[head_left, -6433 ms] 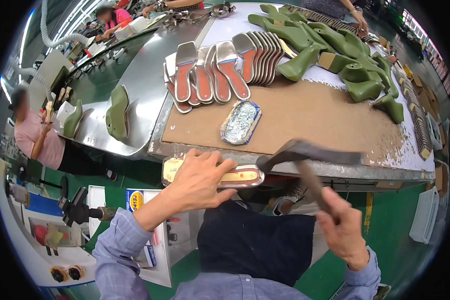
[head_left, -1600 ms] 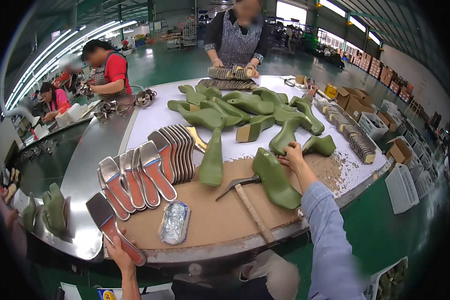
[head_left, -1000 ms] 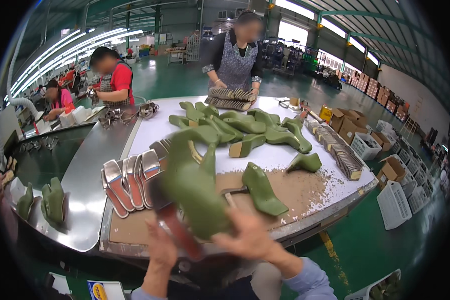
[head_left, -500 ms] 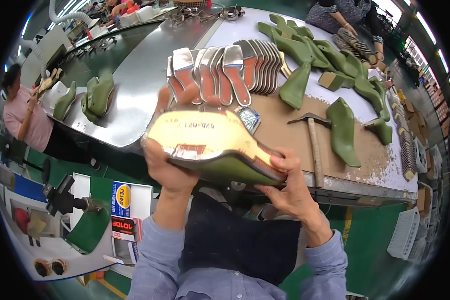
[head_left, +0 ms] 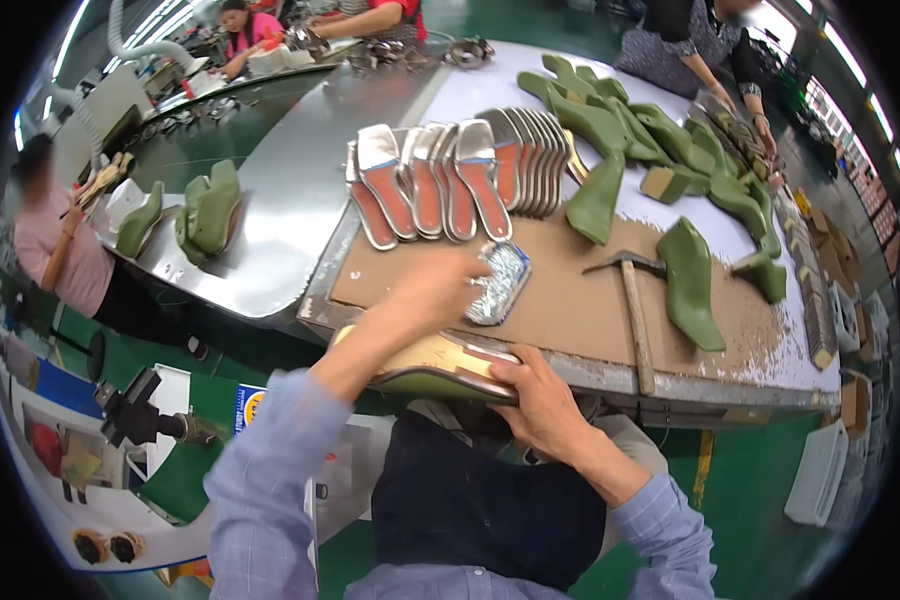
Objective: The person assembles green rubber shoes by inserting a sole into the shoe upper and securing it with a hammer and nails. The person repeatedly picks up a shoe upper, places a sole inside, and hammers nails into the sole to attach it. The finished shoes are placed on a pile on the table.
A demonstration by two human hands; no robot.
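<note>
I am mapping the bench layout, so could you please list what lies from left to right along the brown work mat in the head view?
Row of silver insoles → silvery foil tray → upright green shoe last → hammer → green shoe last lying flat → small green last piece.

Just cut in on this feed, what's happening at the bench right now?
A person at a shoe workbench holds a green shoe last with an insole on its bottom in the right hand, at the bench edge. The left hand reaches out, blurred, to the small foil tray on the brown board. A hammer lies beside it; silver soles are fanned behind.
</note>
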